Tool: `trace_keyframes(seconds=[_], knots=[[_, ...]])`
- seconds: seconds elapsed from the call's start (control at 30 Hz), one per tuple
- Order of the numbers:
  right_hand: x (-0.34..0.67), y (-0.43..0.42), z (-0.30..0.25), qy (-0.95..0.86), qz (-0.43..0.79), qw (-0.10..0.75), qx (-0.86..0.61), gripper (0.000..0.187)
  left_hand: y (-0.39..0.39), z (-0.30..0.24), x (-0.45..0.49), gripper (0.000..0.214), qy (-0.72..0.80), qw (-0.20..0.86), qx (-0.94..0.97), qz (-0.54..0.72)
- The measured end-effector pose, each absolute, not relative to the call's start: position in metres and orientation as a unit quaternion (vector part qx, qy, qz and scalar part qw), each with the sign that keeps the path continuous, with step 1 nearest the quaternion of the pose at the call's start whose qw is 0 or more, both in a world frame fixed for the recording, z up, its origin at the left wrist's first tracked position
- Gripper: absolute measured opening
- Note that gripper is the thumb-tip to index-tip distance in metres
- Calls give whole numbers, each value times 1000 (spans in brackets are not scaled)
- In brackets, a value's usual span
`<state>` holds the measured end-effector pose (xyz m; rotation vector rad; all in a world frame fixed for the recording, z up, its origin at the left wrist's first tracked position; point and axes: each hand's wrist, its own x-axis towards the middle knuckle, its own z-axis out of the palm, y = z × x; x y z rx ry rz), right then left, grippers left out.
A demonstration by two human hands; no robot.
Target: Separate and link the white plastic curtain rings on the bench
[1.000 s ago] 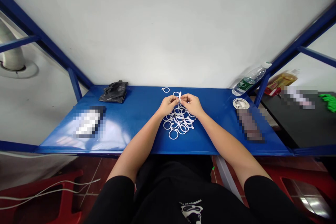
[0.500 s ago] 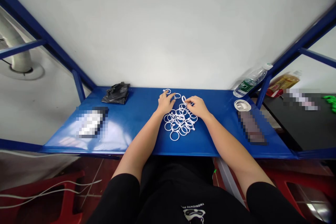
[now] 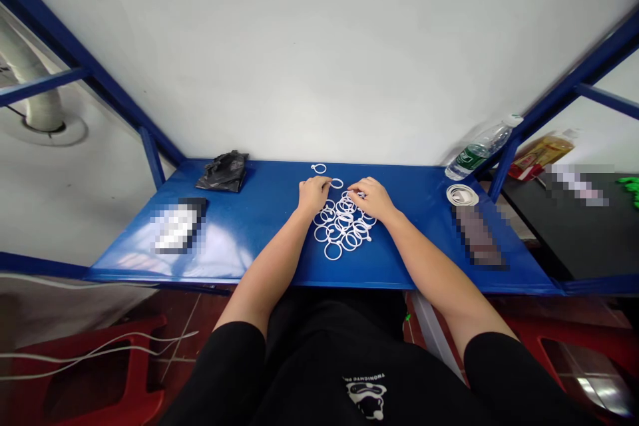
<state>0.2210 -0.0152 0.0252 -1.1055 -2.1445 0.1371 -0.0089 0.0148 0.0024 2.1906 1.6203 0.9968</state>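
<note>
Several white plastic rings with small eyelets, like curtain rings, form a loose pile (image 3: 333, 251) on the blue tabletop. My left hand (image 3: 313, 194) is beyond the pile's left side, its thumb and index finger pinched at the knob end of one white ring (image 3: 338, 184). A separate white ring (image 3: 320, 168) lies farther back, touched by neither hand. My right hand (image 3: 372, 200) rests over the far right of the pile with curled fingers. Rings lie directly under and beside its fingertips, and what these pinch, if anything, is hidden.
On the blue table (image 3: 269, 213), a crumpled black plastic bag (image 3: 223, 171) lies at the back left, near a blurred item (image 3: 177, 226). To the right are a water bottle (image 3: 479, 150), a white coil (image 3: 462, 196) and another blurred item (image 3: 479, 236). A wall (image 3: 319, 66) rises behind.
My left fingers have drawn together at the nearer loose ring and away from the farther one. The ring that stood upright at my right fingertips no longer shows there; that hand has lowered over the pile.
</note>
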Motion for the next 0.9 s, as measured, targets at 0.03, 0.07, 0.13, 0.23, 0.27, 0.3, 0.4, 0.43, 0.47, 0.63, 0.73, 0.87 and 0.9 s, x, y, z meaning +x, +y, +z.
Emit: trace_keyframes(seconds=[0.03, 0.07, 0.13, 0.23, 0.27, 0.3, 0.4, 0.43, 0.47, 0.63, 0.73, 0.87, 0.9], knots=[[220, -15, 25, -826, 46, 369, -424, 13, 14, 3, -10, 24, 540, 124, 749, 363], [219, -16, 26, -821, 37, 384, -420, 14, 13, 4, -10, 23, 525, 126, 749, 385], [217, -18, 28, -813, 23, 410, -414, 15, 10, 7, -9, 23, 495, 116, 750, 423], [215, -21, 32, -800, 8, 439, -408, 17, 3, 10, -2, 24, 455, 85, 767, 445], [215, -22, 33, -798, 4, 445, -407, 17, 1, 11, 1, 24, 440, 77, 777, 444], [214, -22, 33, -797, 0, 448, -405, 17, -2, 12, 3, 24, 425, 70, 786, 443], [214, -22, 32, -800, -1, 448, -398, 15, -8, 14, 9, 26, 384, 64, 802, 453], [213, -22, 31, -802, 3, 447, -397, 14, -10, 14, 10, 27, 373, 66, 802, 462], [213, -22, 30, -802, 9, 447, -397, 13, -11, 15, 11, 27, 365, 69, 799, 474], [211, -25, 34, -791, 32, 464, -397, 15, -13, 16, 14, 27, 364, 115, 764, 520], [211, -29, 40, -783, 52, 466, -409, 18, -15, 19, 16, 22, 390, 140, 758, 503], [210, -35, 47, -771, 90, 459, -433, 20, -19, 25, 16, 22, 413, 175, 763, 466], [209, -36, 48, -767, 100, 462, -434, 19, -19, 26, 16, 23, 414, 185, 760, 466]])
